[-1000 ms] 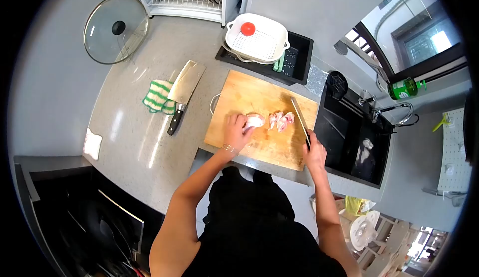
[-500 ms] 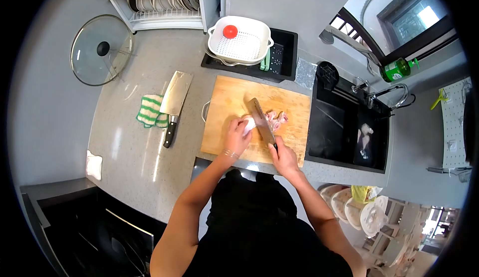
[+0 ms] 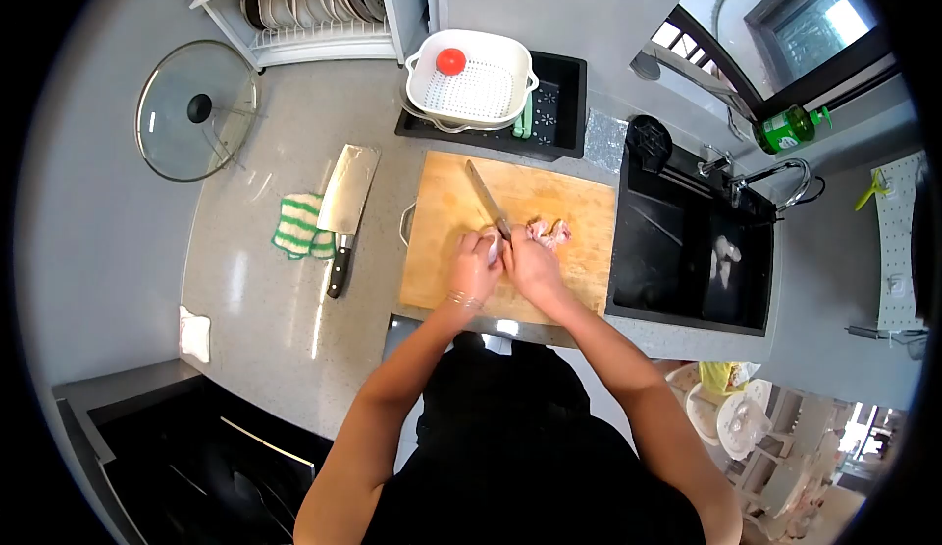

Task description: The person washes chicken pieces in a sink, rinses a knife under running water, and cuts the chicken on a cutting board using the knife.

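Observation:
On the wooden cutting board (image 3: 579, 192) my left hand (image 3: 475, 268) is closed around a pale piece of raw meat (image 3: 493, 243), partly hidden by the fingers. My right hand (image 3: 533, 260) grips the handle of a knife (image 3: 485, 195), whose blade points up and to the left across the board. Both hands are close together, and the knife's near end lies beside the held meat. Cut meat pieces (image 3: 551, 232) rest just right of the knife.
A cleaver (image 3: 346, 192) lies partly on a striped cloth (image 3: 297, 223) to the left. A white colander (image 3: 481, 89) with a red object (image 3: 450, 61) stands behind the board. The black sink (image 3: 648, 270) is at the right, a glass lid (image 3: 177, 123) at the far left.
My right hand has moved left with the knife, from the board's right edge to beside my left hand. The blade now tilts further left. My left hand still holds the meat.

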Tool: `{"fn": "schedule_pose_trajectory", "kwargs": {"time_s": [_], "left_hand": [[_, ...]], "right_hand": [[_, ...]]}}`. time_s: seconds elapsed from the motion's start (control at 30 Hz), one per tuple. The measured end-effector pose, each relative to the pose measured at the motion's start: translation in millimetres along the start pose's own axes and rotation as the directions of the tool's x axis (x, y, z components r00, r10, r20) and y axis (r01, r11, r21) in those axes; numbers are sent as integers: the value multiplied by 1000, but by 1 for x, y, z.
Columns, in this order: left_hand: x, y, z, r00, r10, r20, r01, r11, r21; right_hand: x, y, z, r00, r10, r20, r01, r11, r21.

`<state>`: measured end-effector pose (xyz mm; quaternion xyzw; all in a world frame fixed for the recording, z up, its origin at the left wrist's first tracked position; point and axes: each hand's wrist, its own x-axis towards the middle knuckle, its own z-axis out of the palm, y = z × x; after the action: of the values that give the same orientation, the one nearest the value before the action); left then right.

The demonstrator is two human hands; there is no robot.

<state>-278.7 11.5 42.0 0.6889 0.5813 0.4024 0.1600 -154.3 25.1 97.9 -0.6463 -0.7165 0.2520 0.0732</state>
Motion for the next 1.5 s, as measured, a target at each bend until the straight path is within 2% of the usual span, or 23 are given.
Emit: {"fn": "schedule_pose_trajectory", "kwargs": {"time_s": [0.17, 0.27, 0.37, 0.47, 0.57, 0.67, 0.73, 0.8, 0.9, 0.93, 1.03, 1.13, 1.23, 1.33, 1.43, 1.5], "left_hand": [[3, 1, 8, 999, -32, -41, 30, 999, -34], [2, 3, 3, 999, -32, -33, 31, 999, -21], [0, 2, 6, 999, -30, -34, 30, 1000, 5], [-1, 3, 6, 999, -14, -39, 15, 1000, 24], [2, 5, 6, 999, -12, -46, 13, 1000, 26], [-4, 6, 5, 999, -40, -27, 40, 999, 10], [-7, 4, 8, 997, -75, -8, 75, 997, -15], [-7, 5, 6, 999, -45, 6, 45, 999, 29], [-3, 6, 6, 1000, -24, 2, 23, 999, 32], [-3, 6, 6, 1000, -25, -1, 25, 999, 23], [-5, 3, 10, 999, -24, -22, 24, 1000, 6], [-6, 5, 10, 998, -54, -18, 54, 998, -22], [-6, 1, 9, 999, -47, -15, 46, 999, -24], [-3, 1, 7, 997, -79, -4, 79, 997, -17], [2, -17, 10, 987, -155, -37, 146, 972, -185], [5, -31, 1, 984, -123, -132, 106, 986, -129]], "right_hand": [[-11, 27, 10, 985, -86, -148, 96, 994, 61], [-15, 30, -8, 986, -113, -122, 118, 992, 33], [-18, 13, -27, 990, -39, -138, 49, 997, 67], [-16, 17, -7, 996, -53, -65, 52, 998, -21], [-16, 25, 0, 999, -16, -31, 17, 1000, 24], [-13, 34, -4, 985, -121, -119, 130, 989, 70], [-11, 23, -21, 981, -99, -168, 114, 990, 82], [-19, 7, -36, 969, -91, -231, 107, 993, 59], [-23, 11, -13, 988, -67, -136, 71, 997, 24], [-22, 13, -6, 997, -65, -52, 63, 998, -30], [-23, 21, 0, 999, 15, -48, -12, 999, 44], [-24, 27, 2, 998, -18, -58, 20, 999, 38], [-31, 34, 5, 979, -24, -200, 54, 988, 143], [-49, 39, -7, 975, 39, -220, 1, 984, 179], [-65, 55, -15, 985, 34, -167, -4, 984, 180], [-81, 58, -22, 996, 7, -90, 8, 986, 165]]}}
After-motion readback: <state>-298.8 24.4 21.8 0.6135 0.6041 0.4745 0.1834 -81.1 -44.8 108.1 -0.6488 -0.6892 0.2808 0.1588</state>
